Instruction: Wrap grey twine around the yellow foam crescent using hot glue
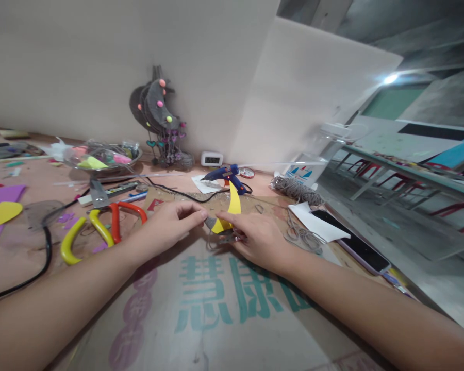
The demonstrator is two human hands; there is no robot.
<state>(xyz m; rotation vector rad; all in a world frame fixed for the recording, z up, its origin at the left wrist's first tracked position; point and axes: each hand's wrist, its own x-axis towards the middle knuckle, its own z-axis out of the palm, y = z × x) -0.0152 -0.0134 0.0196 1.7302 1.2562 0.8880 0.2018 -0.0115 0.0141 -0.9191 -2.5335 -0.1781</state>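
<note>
Cardboard (232, 319) with green printed characters lies nearest me, spread flat under both forearms. On it my left hand (170, 226) and right hand (259, 239) meet, fingertips close together, both pinched on a curved yellow foam strip (232, 211) with a grey end, which stands up between them just above the cardboard. I see a bit of wire under the right hand, too blurred to make out. Left of the left hand lie yellow-handled scissors (85, 234) and red-handled scissors (126, 216). Right of the right hand sit white paper (317, 224) and a phone (361, 250). Farther back rests a blue glue gun (226, 175), then a small clock (211, 158) and a grey moon ornament (156, 111) against the wall.
</note>
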